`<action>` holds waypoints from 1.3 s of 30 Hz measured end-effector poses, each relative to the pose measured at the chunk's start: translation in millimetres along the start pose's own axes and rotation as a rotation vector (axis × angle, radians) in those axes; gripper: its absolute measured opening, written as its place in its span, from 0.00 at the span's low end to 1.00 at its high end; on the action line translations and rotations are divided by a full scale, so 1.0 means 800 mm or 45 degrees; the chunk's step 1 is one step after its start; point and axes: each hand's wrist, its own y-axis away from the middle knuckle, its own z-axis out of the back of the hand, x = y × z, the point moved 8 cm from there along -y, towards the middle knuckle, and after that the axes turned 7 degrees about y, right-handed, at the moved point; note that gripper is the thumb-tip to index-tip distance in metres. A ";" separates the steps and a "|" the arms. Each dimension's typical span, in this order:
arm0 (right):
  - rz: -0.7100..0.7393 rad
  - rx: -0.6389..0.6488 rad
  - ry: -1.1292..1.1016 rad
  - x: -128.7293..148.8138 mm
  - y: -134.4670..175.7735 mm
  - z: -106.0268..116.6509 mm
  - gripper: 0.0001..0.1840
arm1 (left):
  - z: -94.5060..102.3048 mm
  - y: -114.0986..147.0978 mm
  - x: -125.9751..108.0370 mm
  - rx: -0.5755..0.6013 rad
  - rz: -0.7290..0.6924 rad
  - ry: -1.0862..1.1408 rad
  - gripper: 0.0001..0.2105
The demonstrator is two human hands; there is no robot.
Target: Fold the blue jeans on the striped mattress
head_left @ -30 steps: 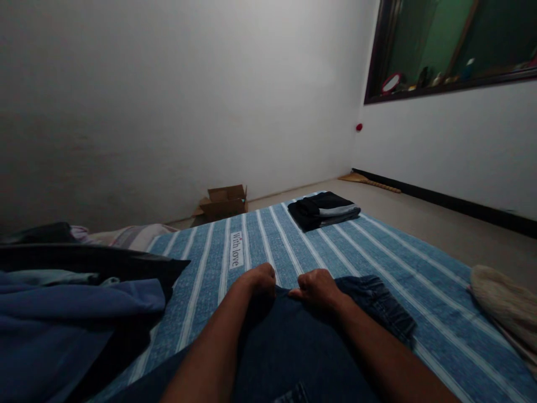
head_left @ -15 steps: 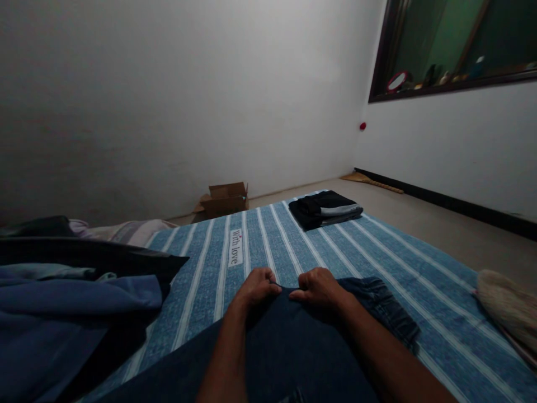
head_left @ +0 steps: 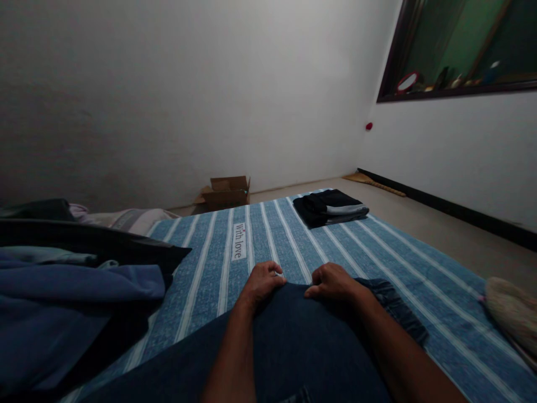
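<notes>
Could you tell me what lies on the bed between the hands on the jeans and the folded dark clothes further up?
In the head view, only bare striped sheet separates the hands from the folded dark clothes; its "With love" label sits left.

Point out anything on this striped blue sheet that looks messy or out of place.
The loose heap of blue and black clothes at the left edge lies crumpled and unfolded, unlike the neatly folded dark stack at the far end. The left hand and right hand rest on dark blue denim jeans lying flat. Nothing looks spilled or damaged.
</notes>
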 end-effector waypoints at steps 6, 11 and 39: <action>-0.038 0.047 -0.066 -0.014 0.005 0.005 0.18 | 0.001 0.001 -0.001 -0.024 -0.042 -0.089 0.06; -0.052 0.038 -0.085 -0.017 0.006 0.005 0.18 | 0.001 0.002 -0.011 -0.076 -0.102 -0.266 0.03; -0.300 -0.222 0.256 -0.024 -0.001 0.010 0.25 | 0.004 0.006 -0.013 -0.419 -0.056 -1.095 0.09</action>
